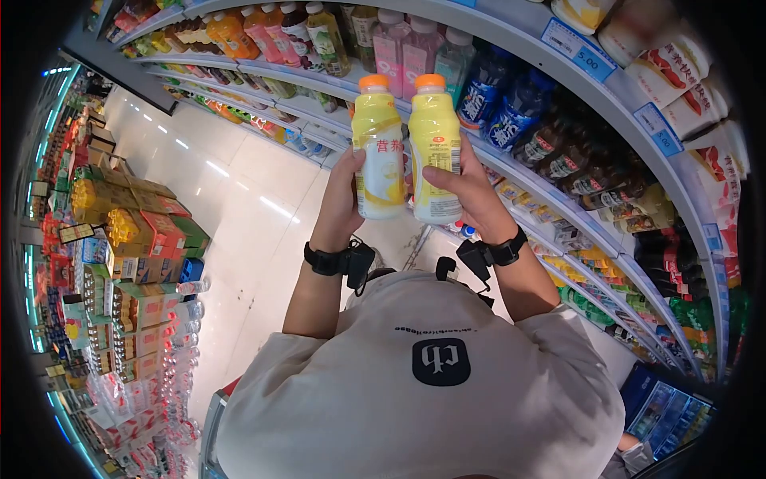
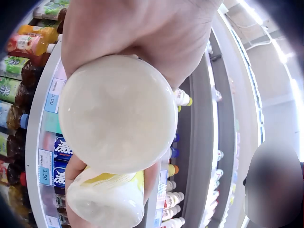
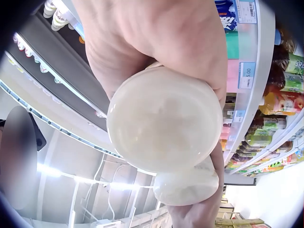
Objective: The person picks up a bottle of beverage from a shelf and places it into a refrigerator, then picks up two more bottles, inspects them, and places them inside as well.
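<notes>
A person in a white T-shirt (image 1: 343,399) stands before curving shelves (image 1: 625,93) of drinks, holding up a bottle in each hand. The left hand (image 1: 343,195) is wrapped around one yellow-and-white bottle (image 1: 383,152), its red lettering showing; the right hand (image 1: 479,191) grips a second yellow-and-white bottle (image 1: 436,148), thumb across the label, a barcode showing beside it. Both wear orange caps and sit close together, side by side — right in front of the bottle rows. Black straps circle the wrists, and stacked cartons (image 1: 152,239) stand across the pale floor (image 1: 231,191).
</notes>
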A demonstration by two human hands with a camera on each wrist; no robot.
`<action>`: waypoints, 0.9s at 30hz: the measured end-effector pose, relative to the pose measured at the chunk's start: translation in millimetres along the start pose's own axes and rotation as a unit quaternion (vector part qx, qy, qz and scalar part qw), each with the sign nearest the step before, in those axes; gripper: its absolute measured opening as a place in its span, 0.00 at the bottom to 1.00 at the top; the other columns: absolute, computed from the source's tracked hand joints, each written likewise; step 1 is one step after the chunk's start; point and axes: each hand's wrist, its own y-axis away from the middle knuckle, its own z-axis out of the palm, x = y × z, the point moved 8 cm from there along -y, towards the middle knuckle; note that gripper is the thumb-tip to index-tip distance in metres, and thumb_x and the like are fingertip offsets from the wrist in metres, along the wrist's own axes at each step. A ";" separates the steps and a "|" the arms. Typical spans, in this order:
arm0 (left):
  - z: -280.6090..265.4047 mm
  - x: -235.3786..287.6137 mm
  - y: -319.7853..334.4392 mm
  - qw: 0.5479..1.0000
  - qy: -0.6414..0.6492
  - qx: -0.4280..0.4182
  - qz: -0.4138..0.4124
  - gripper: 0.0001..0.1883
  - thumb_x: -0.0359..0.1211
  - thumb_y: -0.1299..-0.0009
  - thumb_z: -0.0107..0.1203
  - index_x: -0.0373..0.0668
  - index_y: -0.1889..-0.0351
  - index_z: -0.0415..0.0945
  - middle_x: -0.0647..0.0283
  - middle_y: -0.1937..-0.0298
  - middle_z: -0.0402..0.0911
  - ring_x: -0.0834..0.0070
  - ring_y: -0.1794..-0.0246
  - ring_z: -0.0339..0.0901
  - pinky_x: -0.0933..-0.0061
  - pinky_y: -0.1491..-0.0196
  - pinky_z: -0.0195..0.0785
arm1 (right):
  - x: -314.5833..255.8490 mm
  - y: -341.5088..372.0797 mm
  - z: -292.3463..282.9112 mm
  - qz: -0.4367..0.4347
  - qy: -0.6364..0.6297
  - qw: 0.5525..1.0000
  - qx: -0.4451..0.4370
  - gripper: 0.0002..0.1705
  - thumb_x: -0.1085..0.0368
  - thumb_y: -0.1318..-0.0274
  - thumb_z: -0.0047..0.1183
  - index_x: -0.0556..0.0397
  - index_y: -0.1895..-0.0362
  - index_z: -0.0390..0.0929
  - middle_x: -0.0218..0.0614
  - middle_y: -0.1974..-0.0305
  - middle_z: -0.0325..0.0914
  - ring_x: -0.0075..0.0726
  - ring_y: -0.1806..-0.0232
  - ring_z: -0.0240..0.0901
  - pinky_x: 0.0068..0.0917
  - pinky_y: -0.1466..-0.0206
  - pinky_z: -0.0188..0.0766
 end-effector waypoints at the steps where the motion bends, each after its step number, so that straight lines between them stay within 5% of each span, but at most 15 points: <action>1: 3.9 0.1 0.4 1.000 0.000 0.000 -0.001 0.31 0.50 0.26 0.47 0.35 0.35 0.61 0.52 0.45 0.76 0.64 0.46 0.78 0.60 0.44 0.73 | -2.7 -0.6 -0.1 -0.029 0.027 0.999 0.007 0.46 0.72 0.45 0.62 0.47 0.28 0.47 0.37 0.42 0.69 0.34 0.41 0.70 0.35 0.41 0.71; 7: 7.3 -6.6 -2.5 1.000 -0.026 -0.007 0.008 0.32 0.45 0.29 0.54 0.38 0.33 0.59 0.53 0.41 0.73 0.64 0.46 0.78 0.60 0.43 0.73 | -5.2 0.6 -5.1 -0.037 -0.026 0.999 0.011 0.43 0.71 0.41 0.57 0.47 0.27 0.47 0.35 0.42 0.68 0.31 0.41 0.70 0.32 0.40 0.70; 9: 7.1 -8.9 -3.0 0.999 -0.034 -0.003 -0.014 0.29 0.31 0.29 0.53 0.40 0.32 0.56 0.51 0.43 0.75 0.62 0.48 0.79 0.59 0.49 0.79 | -2.7 1.3 -5.8 -0.018 -0.060 0.998 0.003 0.42 0.71 0.39 0.56 0.46 0.27 0.47 0.35 0.42 0.68 0.30 0.41 0.69 0.31 0.40 0.70; 13: 8.5 -11.4 -3.4 0.999 0.027 -0.018 -0.035 0.28 0.32 0.29 0.53 0.41 0.32 0.56 0.51 0.43 0.75 0.62 0.48 0.79 0.60 0.51 0.80 | -3.2 1.0 -5.7 -0.040 -0.028 0.999 -0.014 0.40 0.70 0.38 0.53 0.46 0.26 0.47 0.35 0.41 0.68 0.30 0.42 0.70 0.31 0.41 0.71; 15: 11.8 -3.6 -2.1 0.999 -0.032 -0.003 -0.003 0.32 0.41 0.30 0.55 0.38 0.32 0.57 0.53 0.45 0.75 0.64 0.50 0.79 0.63 0.50 0.77 | -3.3 1.6 -6.5 -0.040 -0.025 0.999 -0.017 0.40 0.70 0.38 0.53 0.46 0.26 0.46 0.35 0.41 0.68 0.30 0.42 0.70 0.31 0.42 0.71; 27: 18.8 -9.0 -4.7 0.999 -0.036 0.000 -0.010 0.27 0.43 0.24 0.47 0.35 0.35 0.60 0.53 0.45 0.76 0.64 0.48 0.79 0.63 0.47 0.76 | -8.7 7.0 -13.4 -0.047 -0.079 0.996 -0.024 0.40 0.71 0.37 0.50 0.44 0.25 0.45 0.38 0.42 0.69 0.35 0.47 0.75 0.36 0.46 0.76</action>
